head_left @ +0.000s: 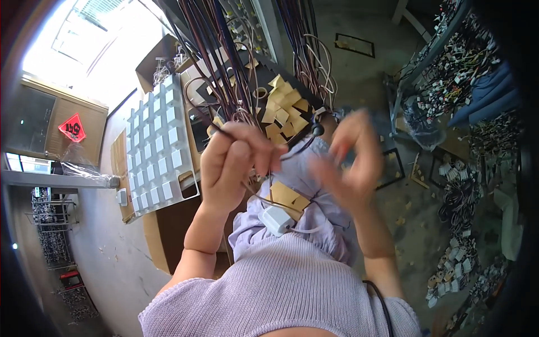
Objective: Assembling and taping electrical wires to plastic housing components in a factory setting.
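Observation:
My left hand (227, 160) is raised over my lap, its fingers closed on a thin dark cable (197, 106). A few centimetres to the right, my right hand (359, 168) is blurred by motion, with thumb and fingers apart and nothing visible between them. Below the hands, a white power adapter (275, 220) rests on my lap. A brownish cord (264, 197) runs above it toward my left hand. Tan paper pieces (287, 197) lie beside the adapter on the lilac cloth. Between the hands, a black cord (306, 145) passes behind a round black knob (318, 130).
A tray (188, 135) with rows of white adapters stands at left. Tan paper slips (286, 109) and a tape roll (260, 93) lie on the dark table ahead. Cable bundles (224, 62) hang over it. Racks of cables (457, 73) and heaped adapters (455, 267) line the right.

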Action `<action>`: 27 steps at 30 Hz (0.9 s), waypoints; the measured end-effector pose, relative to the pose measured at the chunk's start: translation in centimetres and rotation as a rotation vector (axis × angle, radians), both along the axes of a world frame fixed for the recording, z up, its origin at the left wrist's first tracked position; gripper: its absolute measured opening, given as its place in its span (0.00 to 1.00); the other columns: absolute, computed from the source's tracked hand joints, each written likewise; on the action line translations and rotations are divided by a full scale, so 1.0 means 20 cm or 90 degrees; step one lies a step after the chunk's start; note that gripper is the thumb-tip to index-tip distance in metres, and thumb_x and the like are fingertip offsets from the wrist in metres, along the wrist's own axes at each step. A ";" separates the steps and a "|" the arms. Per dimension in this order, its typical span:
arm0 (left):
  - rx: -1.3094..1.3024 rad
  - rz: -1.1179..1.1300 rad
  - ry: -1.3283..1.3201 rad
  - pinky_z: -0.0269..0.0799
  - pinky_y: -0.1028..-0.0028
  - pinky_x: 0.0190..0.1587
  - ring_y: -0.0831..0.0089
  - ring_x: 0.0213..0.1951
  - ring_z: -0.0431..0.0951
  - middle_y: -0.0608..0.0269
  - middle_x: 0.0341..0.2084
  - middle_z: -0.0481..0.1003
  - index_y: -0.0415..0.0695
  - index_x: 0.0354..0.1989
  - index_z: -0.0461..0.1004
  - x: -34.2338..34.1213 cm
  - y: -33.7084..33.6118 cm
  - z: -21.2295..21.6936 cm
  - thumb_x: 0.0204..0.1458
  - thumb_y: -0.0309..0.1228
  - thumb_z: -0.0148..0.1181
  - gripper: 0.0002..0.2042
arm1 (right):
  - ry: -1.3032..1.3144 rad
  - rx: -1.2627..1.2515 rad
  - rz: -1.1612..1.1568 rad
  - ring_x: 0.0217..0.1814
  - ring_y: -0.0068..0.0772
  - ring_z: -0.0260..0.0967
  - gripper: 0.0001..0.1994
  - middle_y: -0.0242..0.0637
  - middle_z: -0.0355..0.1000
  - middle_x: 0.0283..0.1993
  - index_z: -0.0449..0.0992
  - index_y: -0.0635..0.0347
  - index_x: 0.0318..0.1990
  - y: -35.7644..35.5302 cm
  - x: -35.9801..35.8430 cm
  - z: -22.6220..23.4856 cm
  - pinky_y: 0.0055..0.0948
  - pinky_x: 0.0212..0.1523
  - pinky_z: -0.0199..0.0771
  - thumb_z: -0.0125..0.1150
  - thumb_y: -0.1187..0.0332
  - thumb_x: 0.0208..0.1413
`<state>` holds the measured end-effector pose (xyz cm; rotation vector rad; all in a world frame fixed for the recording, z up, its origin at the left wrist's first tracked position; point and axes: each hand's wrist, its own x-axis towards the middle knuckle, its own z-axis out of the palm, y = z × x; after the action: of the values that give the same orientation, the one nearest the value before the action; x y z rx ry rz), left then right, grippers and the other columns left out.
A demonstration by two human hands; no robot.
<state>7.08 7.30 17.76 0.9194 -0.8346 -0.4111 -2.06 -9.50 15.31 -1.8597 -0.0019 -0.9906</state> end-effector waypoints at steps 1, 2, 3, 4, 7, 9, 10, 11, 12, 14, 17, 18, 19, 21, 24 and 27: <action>-0.043 -0.038 0.009 0.73 0.63 0.51 0.71 0.30 0.72 0.59 0.22 0.69 0.32 0.38 0.66 -0.02 0.02 0.01 0.62 0.24 0.33 0.12 | -0.016 -0.068 -0.114 0.29 0.29 0.52 0.26 0.31 0.57 0.30 0.66 0.61 0.38 -0.05 0.12 0.03 0.26 0.34 0.61 0.76 0.59 0.36; -0.025 -0.070 -0.048 0.73 0.64 0.49 0.68 0.30 0.73 0.58 0.23 0.68 0.33 0.41 0.66 -0.01 0.05 0.01 0.62 0.25 0.36 0.11 | -0.035 -0.201 -0.235 0.38 0.37 0.63 0.26 0.38 0.62 0.39 0.64 0.58 0.39 -0.12 0.26 -0.01 0.35 0.39 0.65 0.74 0.59 0.38; 0.187 0.230 -0.108 0.75 0.65 0.42 0.71 0.26 0.70 0.62 0.21 0.67 0.37 0.38 0.65 -0.08 0.14 0.01 0.63 0.31 0.38 0.10 | 0.015 -0.323 -0.345 0.43 0.42 0.65 0.26 0.40 0.62 0.42 0.63 0.56 0.42 -0.17 0.36 -0.05 0.40 0.42 0.65 0.72 0.62 0.39; 0.396 0.533 -0.166 0.77 0.67 0.35 0.75 0.21 0.67 0.66 0.19 0.65 0.41 0.34 0.64 -0.16 0.24 0.03 0.64 0.37 0.41 0.12 | 0.063 -0.406 -0.395 0.44 0.46 0.67 0.17 0.40 0.65 0.42 0.67 0.55 0.41 -0.24 0.45 -0.12 0.42 0.42 0.67 0.66 0.64 0.46; -0.263 0.057 0.074 0.51 0.78 0.08 0.81 0.11 0.59 0.71 0.15 0.63 0.47 0.32 0.65 -0.06 0.55 0.25 0.64 0.36 0.40 0.11 | 0.179 -0.357 -0.351 0.42 0.46 0.69 0.05 0.39 0.70 0.37 0.73 0.56 0.37 -0.46 0.56 -0.25 0.43 0.41 0.69 0.57 0.69 0.52; -0.294 0.057 0.034 0.49 0.80 0.08 0.83 0.09 0.57 0.70 0.13 0.60 0.40 0.35 0.65 0.00 0.74 0.44 0.65 0.34 0.38 0.12 | 0.089 -0.294 -0.334 0.40 0.48 0.71 0.04 0.42 0.73 0.36 0.74 0.58 0.34 -0.67 0.51 -0.35 0.40 0.39 0.71 0.53 0.71 0.54; -0.264 0.049 0.018 0.46 0.84 0.11 0.84 0.09 0.52 0.69 0.13 0.59 0.39 0.37 0.63 0.04 0.79 0.47 0.66 0.33 0.38 0.11 | 0.066 -0.199 -0.273 0.38 0.47 0.72 0.05 0.42 0.74 0.35 0.74 0.58 0.35 -0.81 0.46 -0.41 0.37 0.38 0.72 0.52 0.72 0.55; -0.212 0.144 0.038 0.45 0.84 0.12 0.85 0.11 0.54 0.70 0.14 0.58 0.39 0.38 0.64 0.09 0.86 0.47 0.66 0.33 0.38 0.11 | 0.057 -0.140 -0.272 0.37 0.45 0.74 0.06 0.41 0.74 0.34 0.74 0.59 0.35 -0.99 0.40 -0.46 0.34 0.37 0.72 0.50 0.71 0.58; -0.155 0.253 0.055 0.44 0.84 0.13 0.86 0.12 0.55 0.70 0.14 0.58 0.38 0.38 0.64 0.13 0.96 0.44 0.66 0.33 0.38 0.11 | 0.034 0.073 -0.295 0.32 0.38 0.73 0.09 0.38 0.74 0.31 0.73 0.59 0.35 -1.02 0.35 -0.42 0.34 0.35 0.72 0.48 0.66 0.62; 0.151 0.517 0.023 0.51 0.86 0.17 0.88 0.17 0.58 0.70 0.24 0.65 0.36 0.49 0.64 0.21 1.07 0.32 0.64 0.39 0.45 0.17 | 0.030 0.031 -0.379 0.26 0.26 0.68 0.14 0.32 0.71 0.27 0.72 0.59 0.33 -1.17 0.22 -0.38 0.27 0.31 0.68 0.45 0.60 0.66; 0.432 0.950 -0.398 0.70 0.73 0.41 0.75 0.42 0.70 0.62 0.40 0.71 0.39 0.58 0.61 0.25 0.88 0.07 0.56 0.33 0.57 0.23 | 0.230 0.273 0.047 0.19 0.14 0.54 0.13 0.25 0.58 0.21 0.68 0.60 0.32 -1.03 0.01 -0.16 0.18 0.23 0.54 0.44 0.62 0.66; 0.467 1.040 -0.706 0.70 0.67 0.47 0.69 0.48 0.69 0.60 0.42 0.71 0.40 0.58 0.61 0.26 0.83 0.03 0.55 0.29 0.59 0.23 | 0.215 0.369 0.147 0.18 0.12 0.46 0.12 0.23 0.50 0.21 0.65 0.59 0.32 -0.94 -0.06 -0.04 0.16 0.20 0.46 0.45 0.63 0.66; 0.434 1.054 -0.748 0.69 0.66 0.50 0.67 0.46 0.71 0.57 0.43 0.71 0.38 0.54 0.64 0.19 0.71 0.02 0.53 0.23 0.59 0.20 | 0.174 0.425 0.235 0.18 0.13 0.47 0.12 0.24 0.51 0.21 0.65 0.59 0.32 -0.88 -0.11 0.03 0.16 0.18 0.47 0.45 0.62 0.65; 0.404 0.802 -0.512 0.70 0.68 0.48 0.66 0.43 0.73 0.53 0.41 0.71 0.35 0.44 0.70 0.01 0.50 -0.07 0.58 0.30 0.52 0.11 | 0.123 0.502 0.390 0.17 0.15 0.48 0.13 0.26 0.53 0.21 0.64 0.60 0.32 -0.72 -0.17 0.11 0.18 0.16 0.49 0.46 0.59 0.65; 0.315 0.072 -0.151 0.63 0.69 0.58 0.66 0.57 0.67 0.51 0.54 0.65 0.32 0.58 0.60 -0.16 -0.06 -0.13 0.55 0.30 0.57 0.24 | 0.191 0.565 0.523 0.16 0.19 0.54 0.17 0.33 0.62 0.25 0.66 0.62 0.39 -0.39 -0.11 0.09 0.20 0.15 0.58 0.50 0.55 0.63; 0.081 -0.286 0.198 0.68 0.75 0.45 0.75 0.42 0.72 0.61 0.37 0.69 0.36 0.52 0.62 -0.35 -0.34 -0.27 0.62 0.34 0.50 0.17 | 0.150 0.573 0.359 0.18 0.16 0.54 0.13 0.31 0.62 0.26 0.66 0.63 0.42 -0.23 -0.02 0.04 0.16 0.19 0.58 0.50 0.60 0.63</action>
<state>-0.01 0.59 12.31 0.7543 -0.7296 -0.9817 -2.49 -14.16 16.02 -1.0291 0.0509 -0.2755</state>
